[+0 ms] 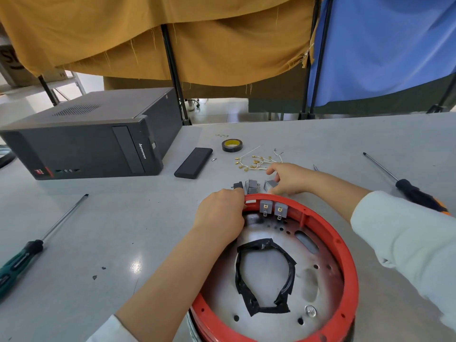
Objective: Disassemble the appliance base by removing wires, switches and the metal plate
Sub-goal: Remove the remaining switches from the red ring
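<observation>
The round appliance base has a red plastic ring (343,245) around a metal plate (266,270) with a black-taped opening. Two grey switches (272,208) sit in the ring's far wall. My left hand (219,213) grips the ring's far-left rim, fingers curled over its edge. My right hand (288,178) pinches a loose grey switch (269,185) on the table just beyond the ring. Two more removed switches (246,186) lie beside it. A bundle of white wires (256,161) with brass terminals lies farther back.
A dark computer tower (93,141) lies at the left, a black slab (193,162) and a tape roll (232,145) beside it. One green-handled screwdriver (37,245) lies left, a black-and-orange one (404,186) right. Fabric screens stand behind the table.
</observation>
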